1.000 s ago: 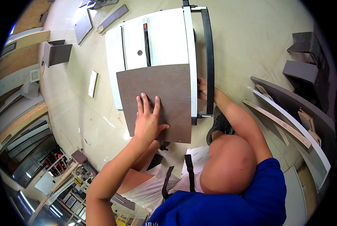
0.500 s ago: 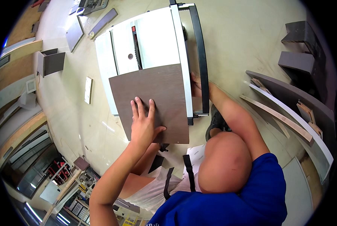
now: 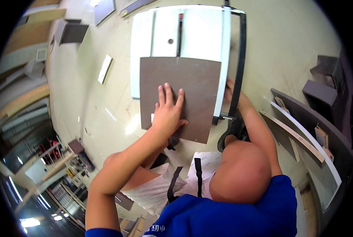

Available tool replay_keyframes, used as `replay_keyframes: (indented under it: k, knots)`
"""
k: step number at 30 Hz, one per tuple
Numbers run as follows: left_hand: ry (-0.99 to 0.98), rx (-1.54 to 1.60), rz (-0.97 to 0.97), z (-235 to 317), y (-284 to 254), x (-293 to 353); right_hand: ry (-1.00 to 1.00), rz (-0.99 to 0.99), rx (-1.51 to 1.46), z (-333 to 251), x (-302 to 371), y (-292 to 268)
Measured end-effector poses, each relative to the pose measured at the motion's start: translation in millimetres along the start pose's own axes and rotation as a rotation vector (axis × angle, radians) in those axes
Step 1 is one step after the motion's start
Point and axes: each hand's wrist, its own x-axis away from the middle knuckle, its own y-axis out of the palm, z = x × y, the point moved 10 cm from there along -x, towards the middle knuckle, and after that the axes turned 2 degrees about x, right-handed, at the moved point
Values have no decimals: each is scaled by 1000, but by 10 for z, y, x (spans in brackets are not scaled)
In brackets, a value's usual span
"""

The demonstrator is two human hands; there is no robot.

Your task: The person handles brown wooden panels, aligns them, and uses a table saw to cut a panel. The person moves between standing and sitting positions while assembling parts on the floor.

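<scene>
A flat brown board (image 3: 200, 87) lies on the pale top of a table saw (image 3: 204, 35). Its far edge sits at the near end of the slot that holds the saw blade (image 3: 180, 37). My left hand (image 3: 168, 108) rests on the board with fingers spread, pressing nothing else. Beyond the board's right side, my right hand (image 3: 229, 90) reaches in between the white side rail (image 3: 225, 51) and the black fence bar (image 3: 240, 59). Most of its fingers are hidden by the rail, so what they touch cannot be seen.
Leaning panels (image 3: 303, 130) and wooden strips (image 3: 293, 136) stand on the right, with dark box-like pieces (image 3: 320, 93) behind them. A small white strip (image 3: 105, 69) and an angled grey piece (image 3: 74, 33) lie on the floor to the left. My knee (image 3: 241, 172) is close by the saw.
The whole view has shifted, so the saw and board appear farther right and higher. My left hand remains flat on the board, and my right hand stays beside the rail.
</scene>
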Motion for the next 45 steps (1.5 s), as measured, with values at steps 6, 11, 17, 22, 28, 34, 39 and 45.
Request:
replay_keyframes:
  k: [6,11,17,22,28,34,39,45]
  knots:
    - [2,37,58,-67,-38,93,-76,453,427,-863,948,-297]
    - [-4,30,110,-118,-10,143,9,371,766,-1595,1537,553]
    - [26,68,175,-54,-96,220,58,-109,1444,-1786,1657,2403]
    - [105,81,236,-24,-49,109,204,-388,2341,-882,1604,2838]
    - [173,125,325,-94,-28,126,67,-240,2453,219,1931,3096]
    - [199,132,318,-53,-26,134,-250,107,2518,699,1739,2786]
    - [175,149,355,-101,2,112,-450,193,2473,695,1647,2641]
    - [175,133,332,-70,11,68,-527,215,2421,701,1605,2578]
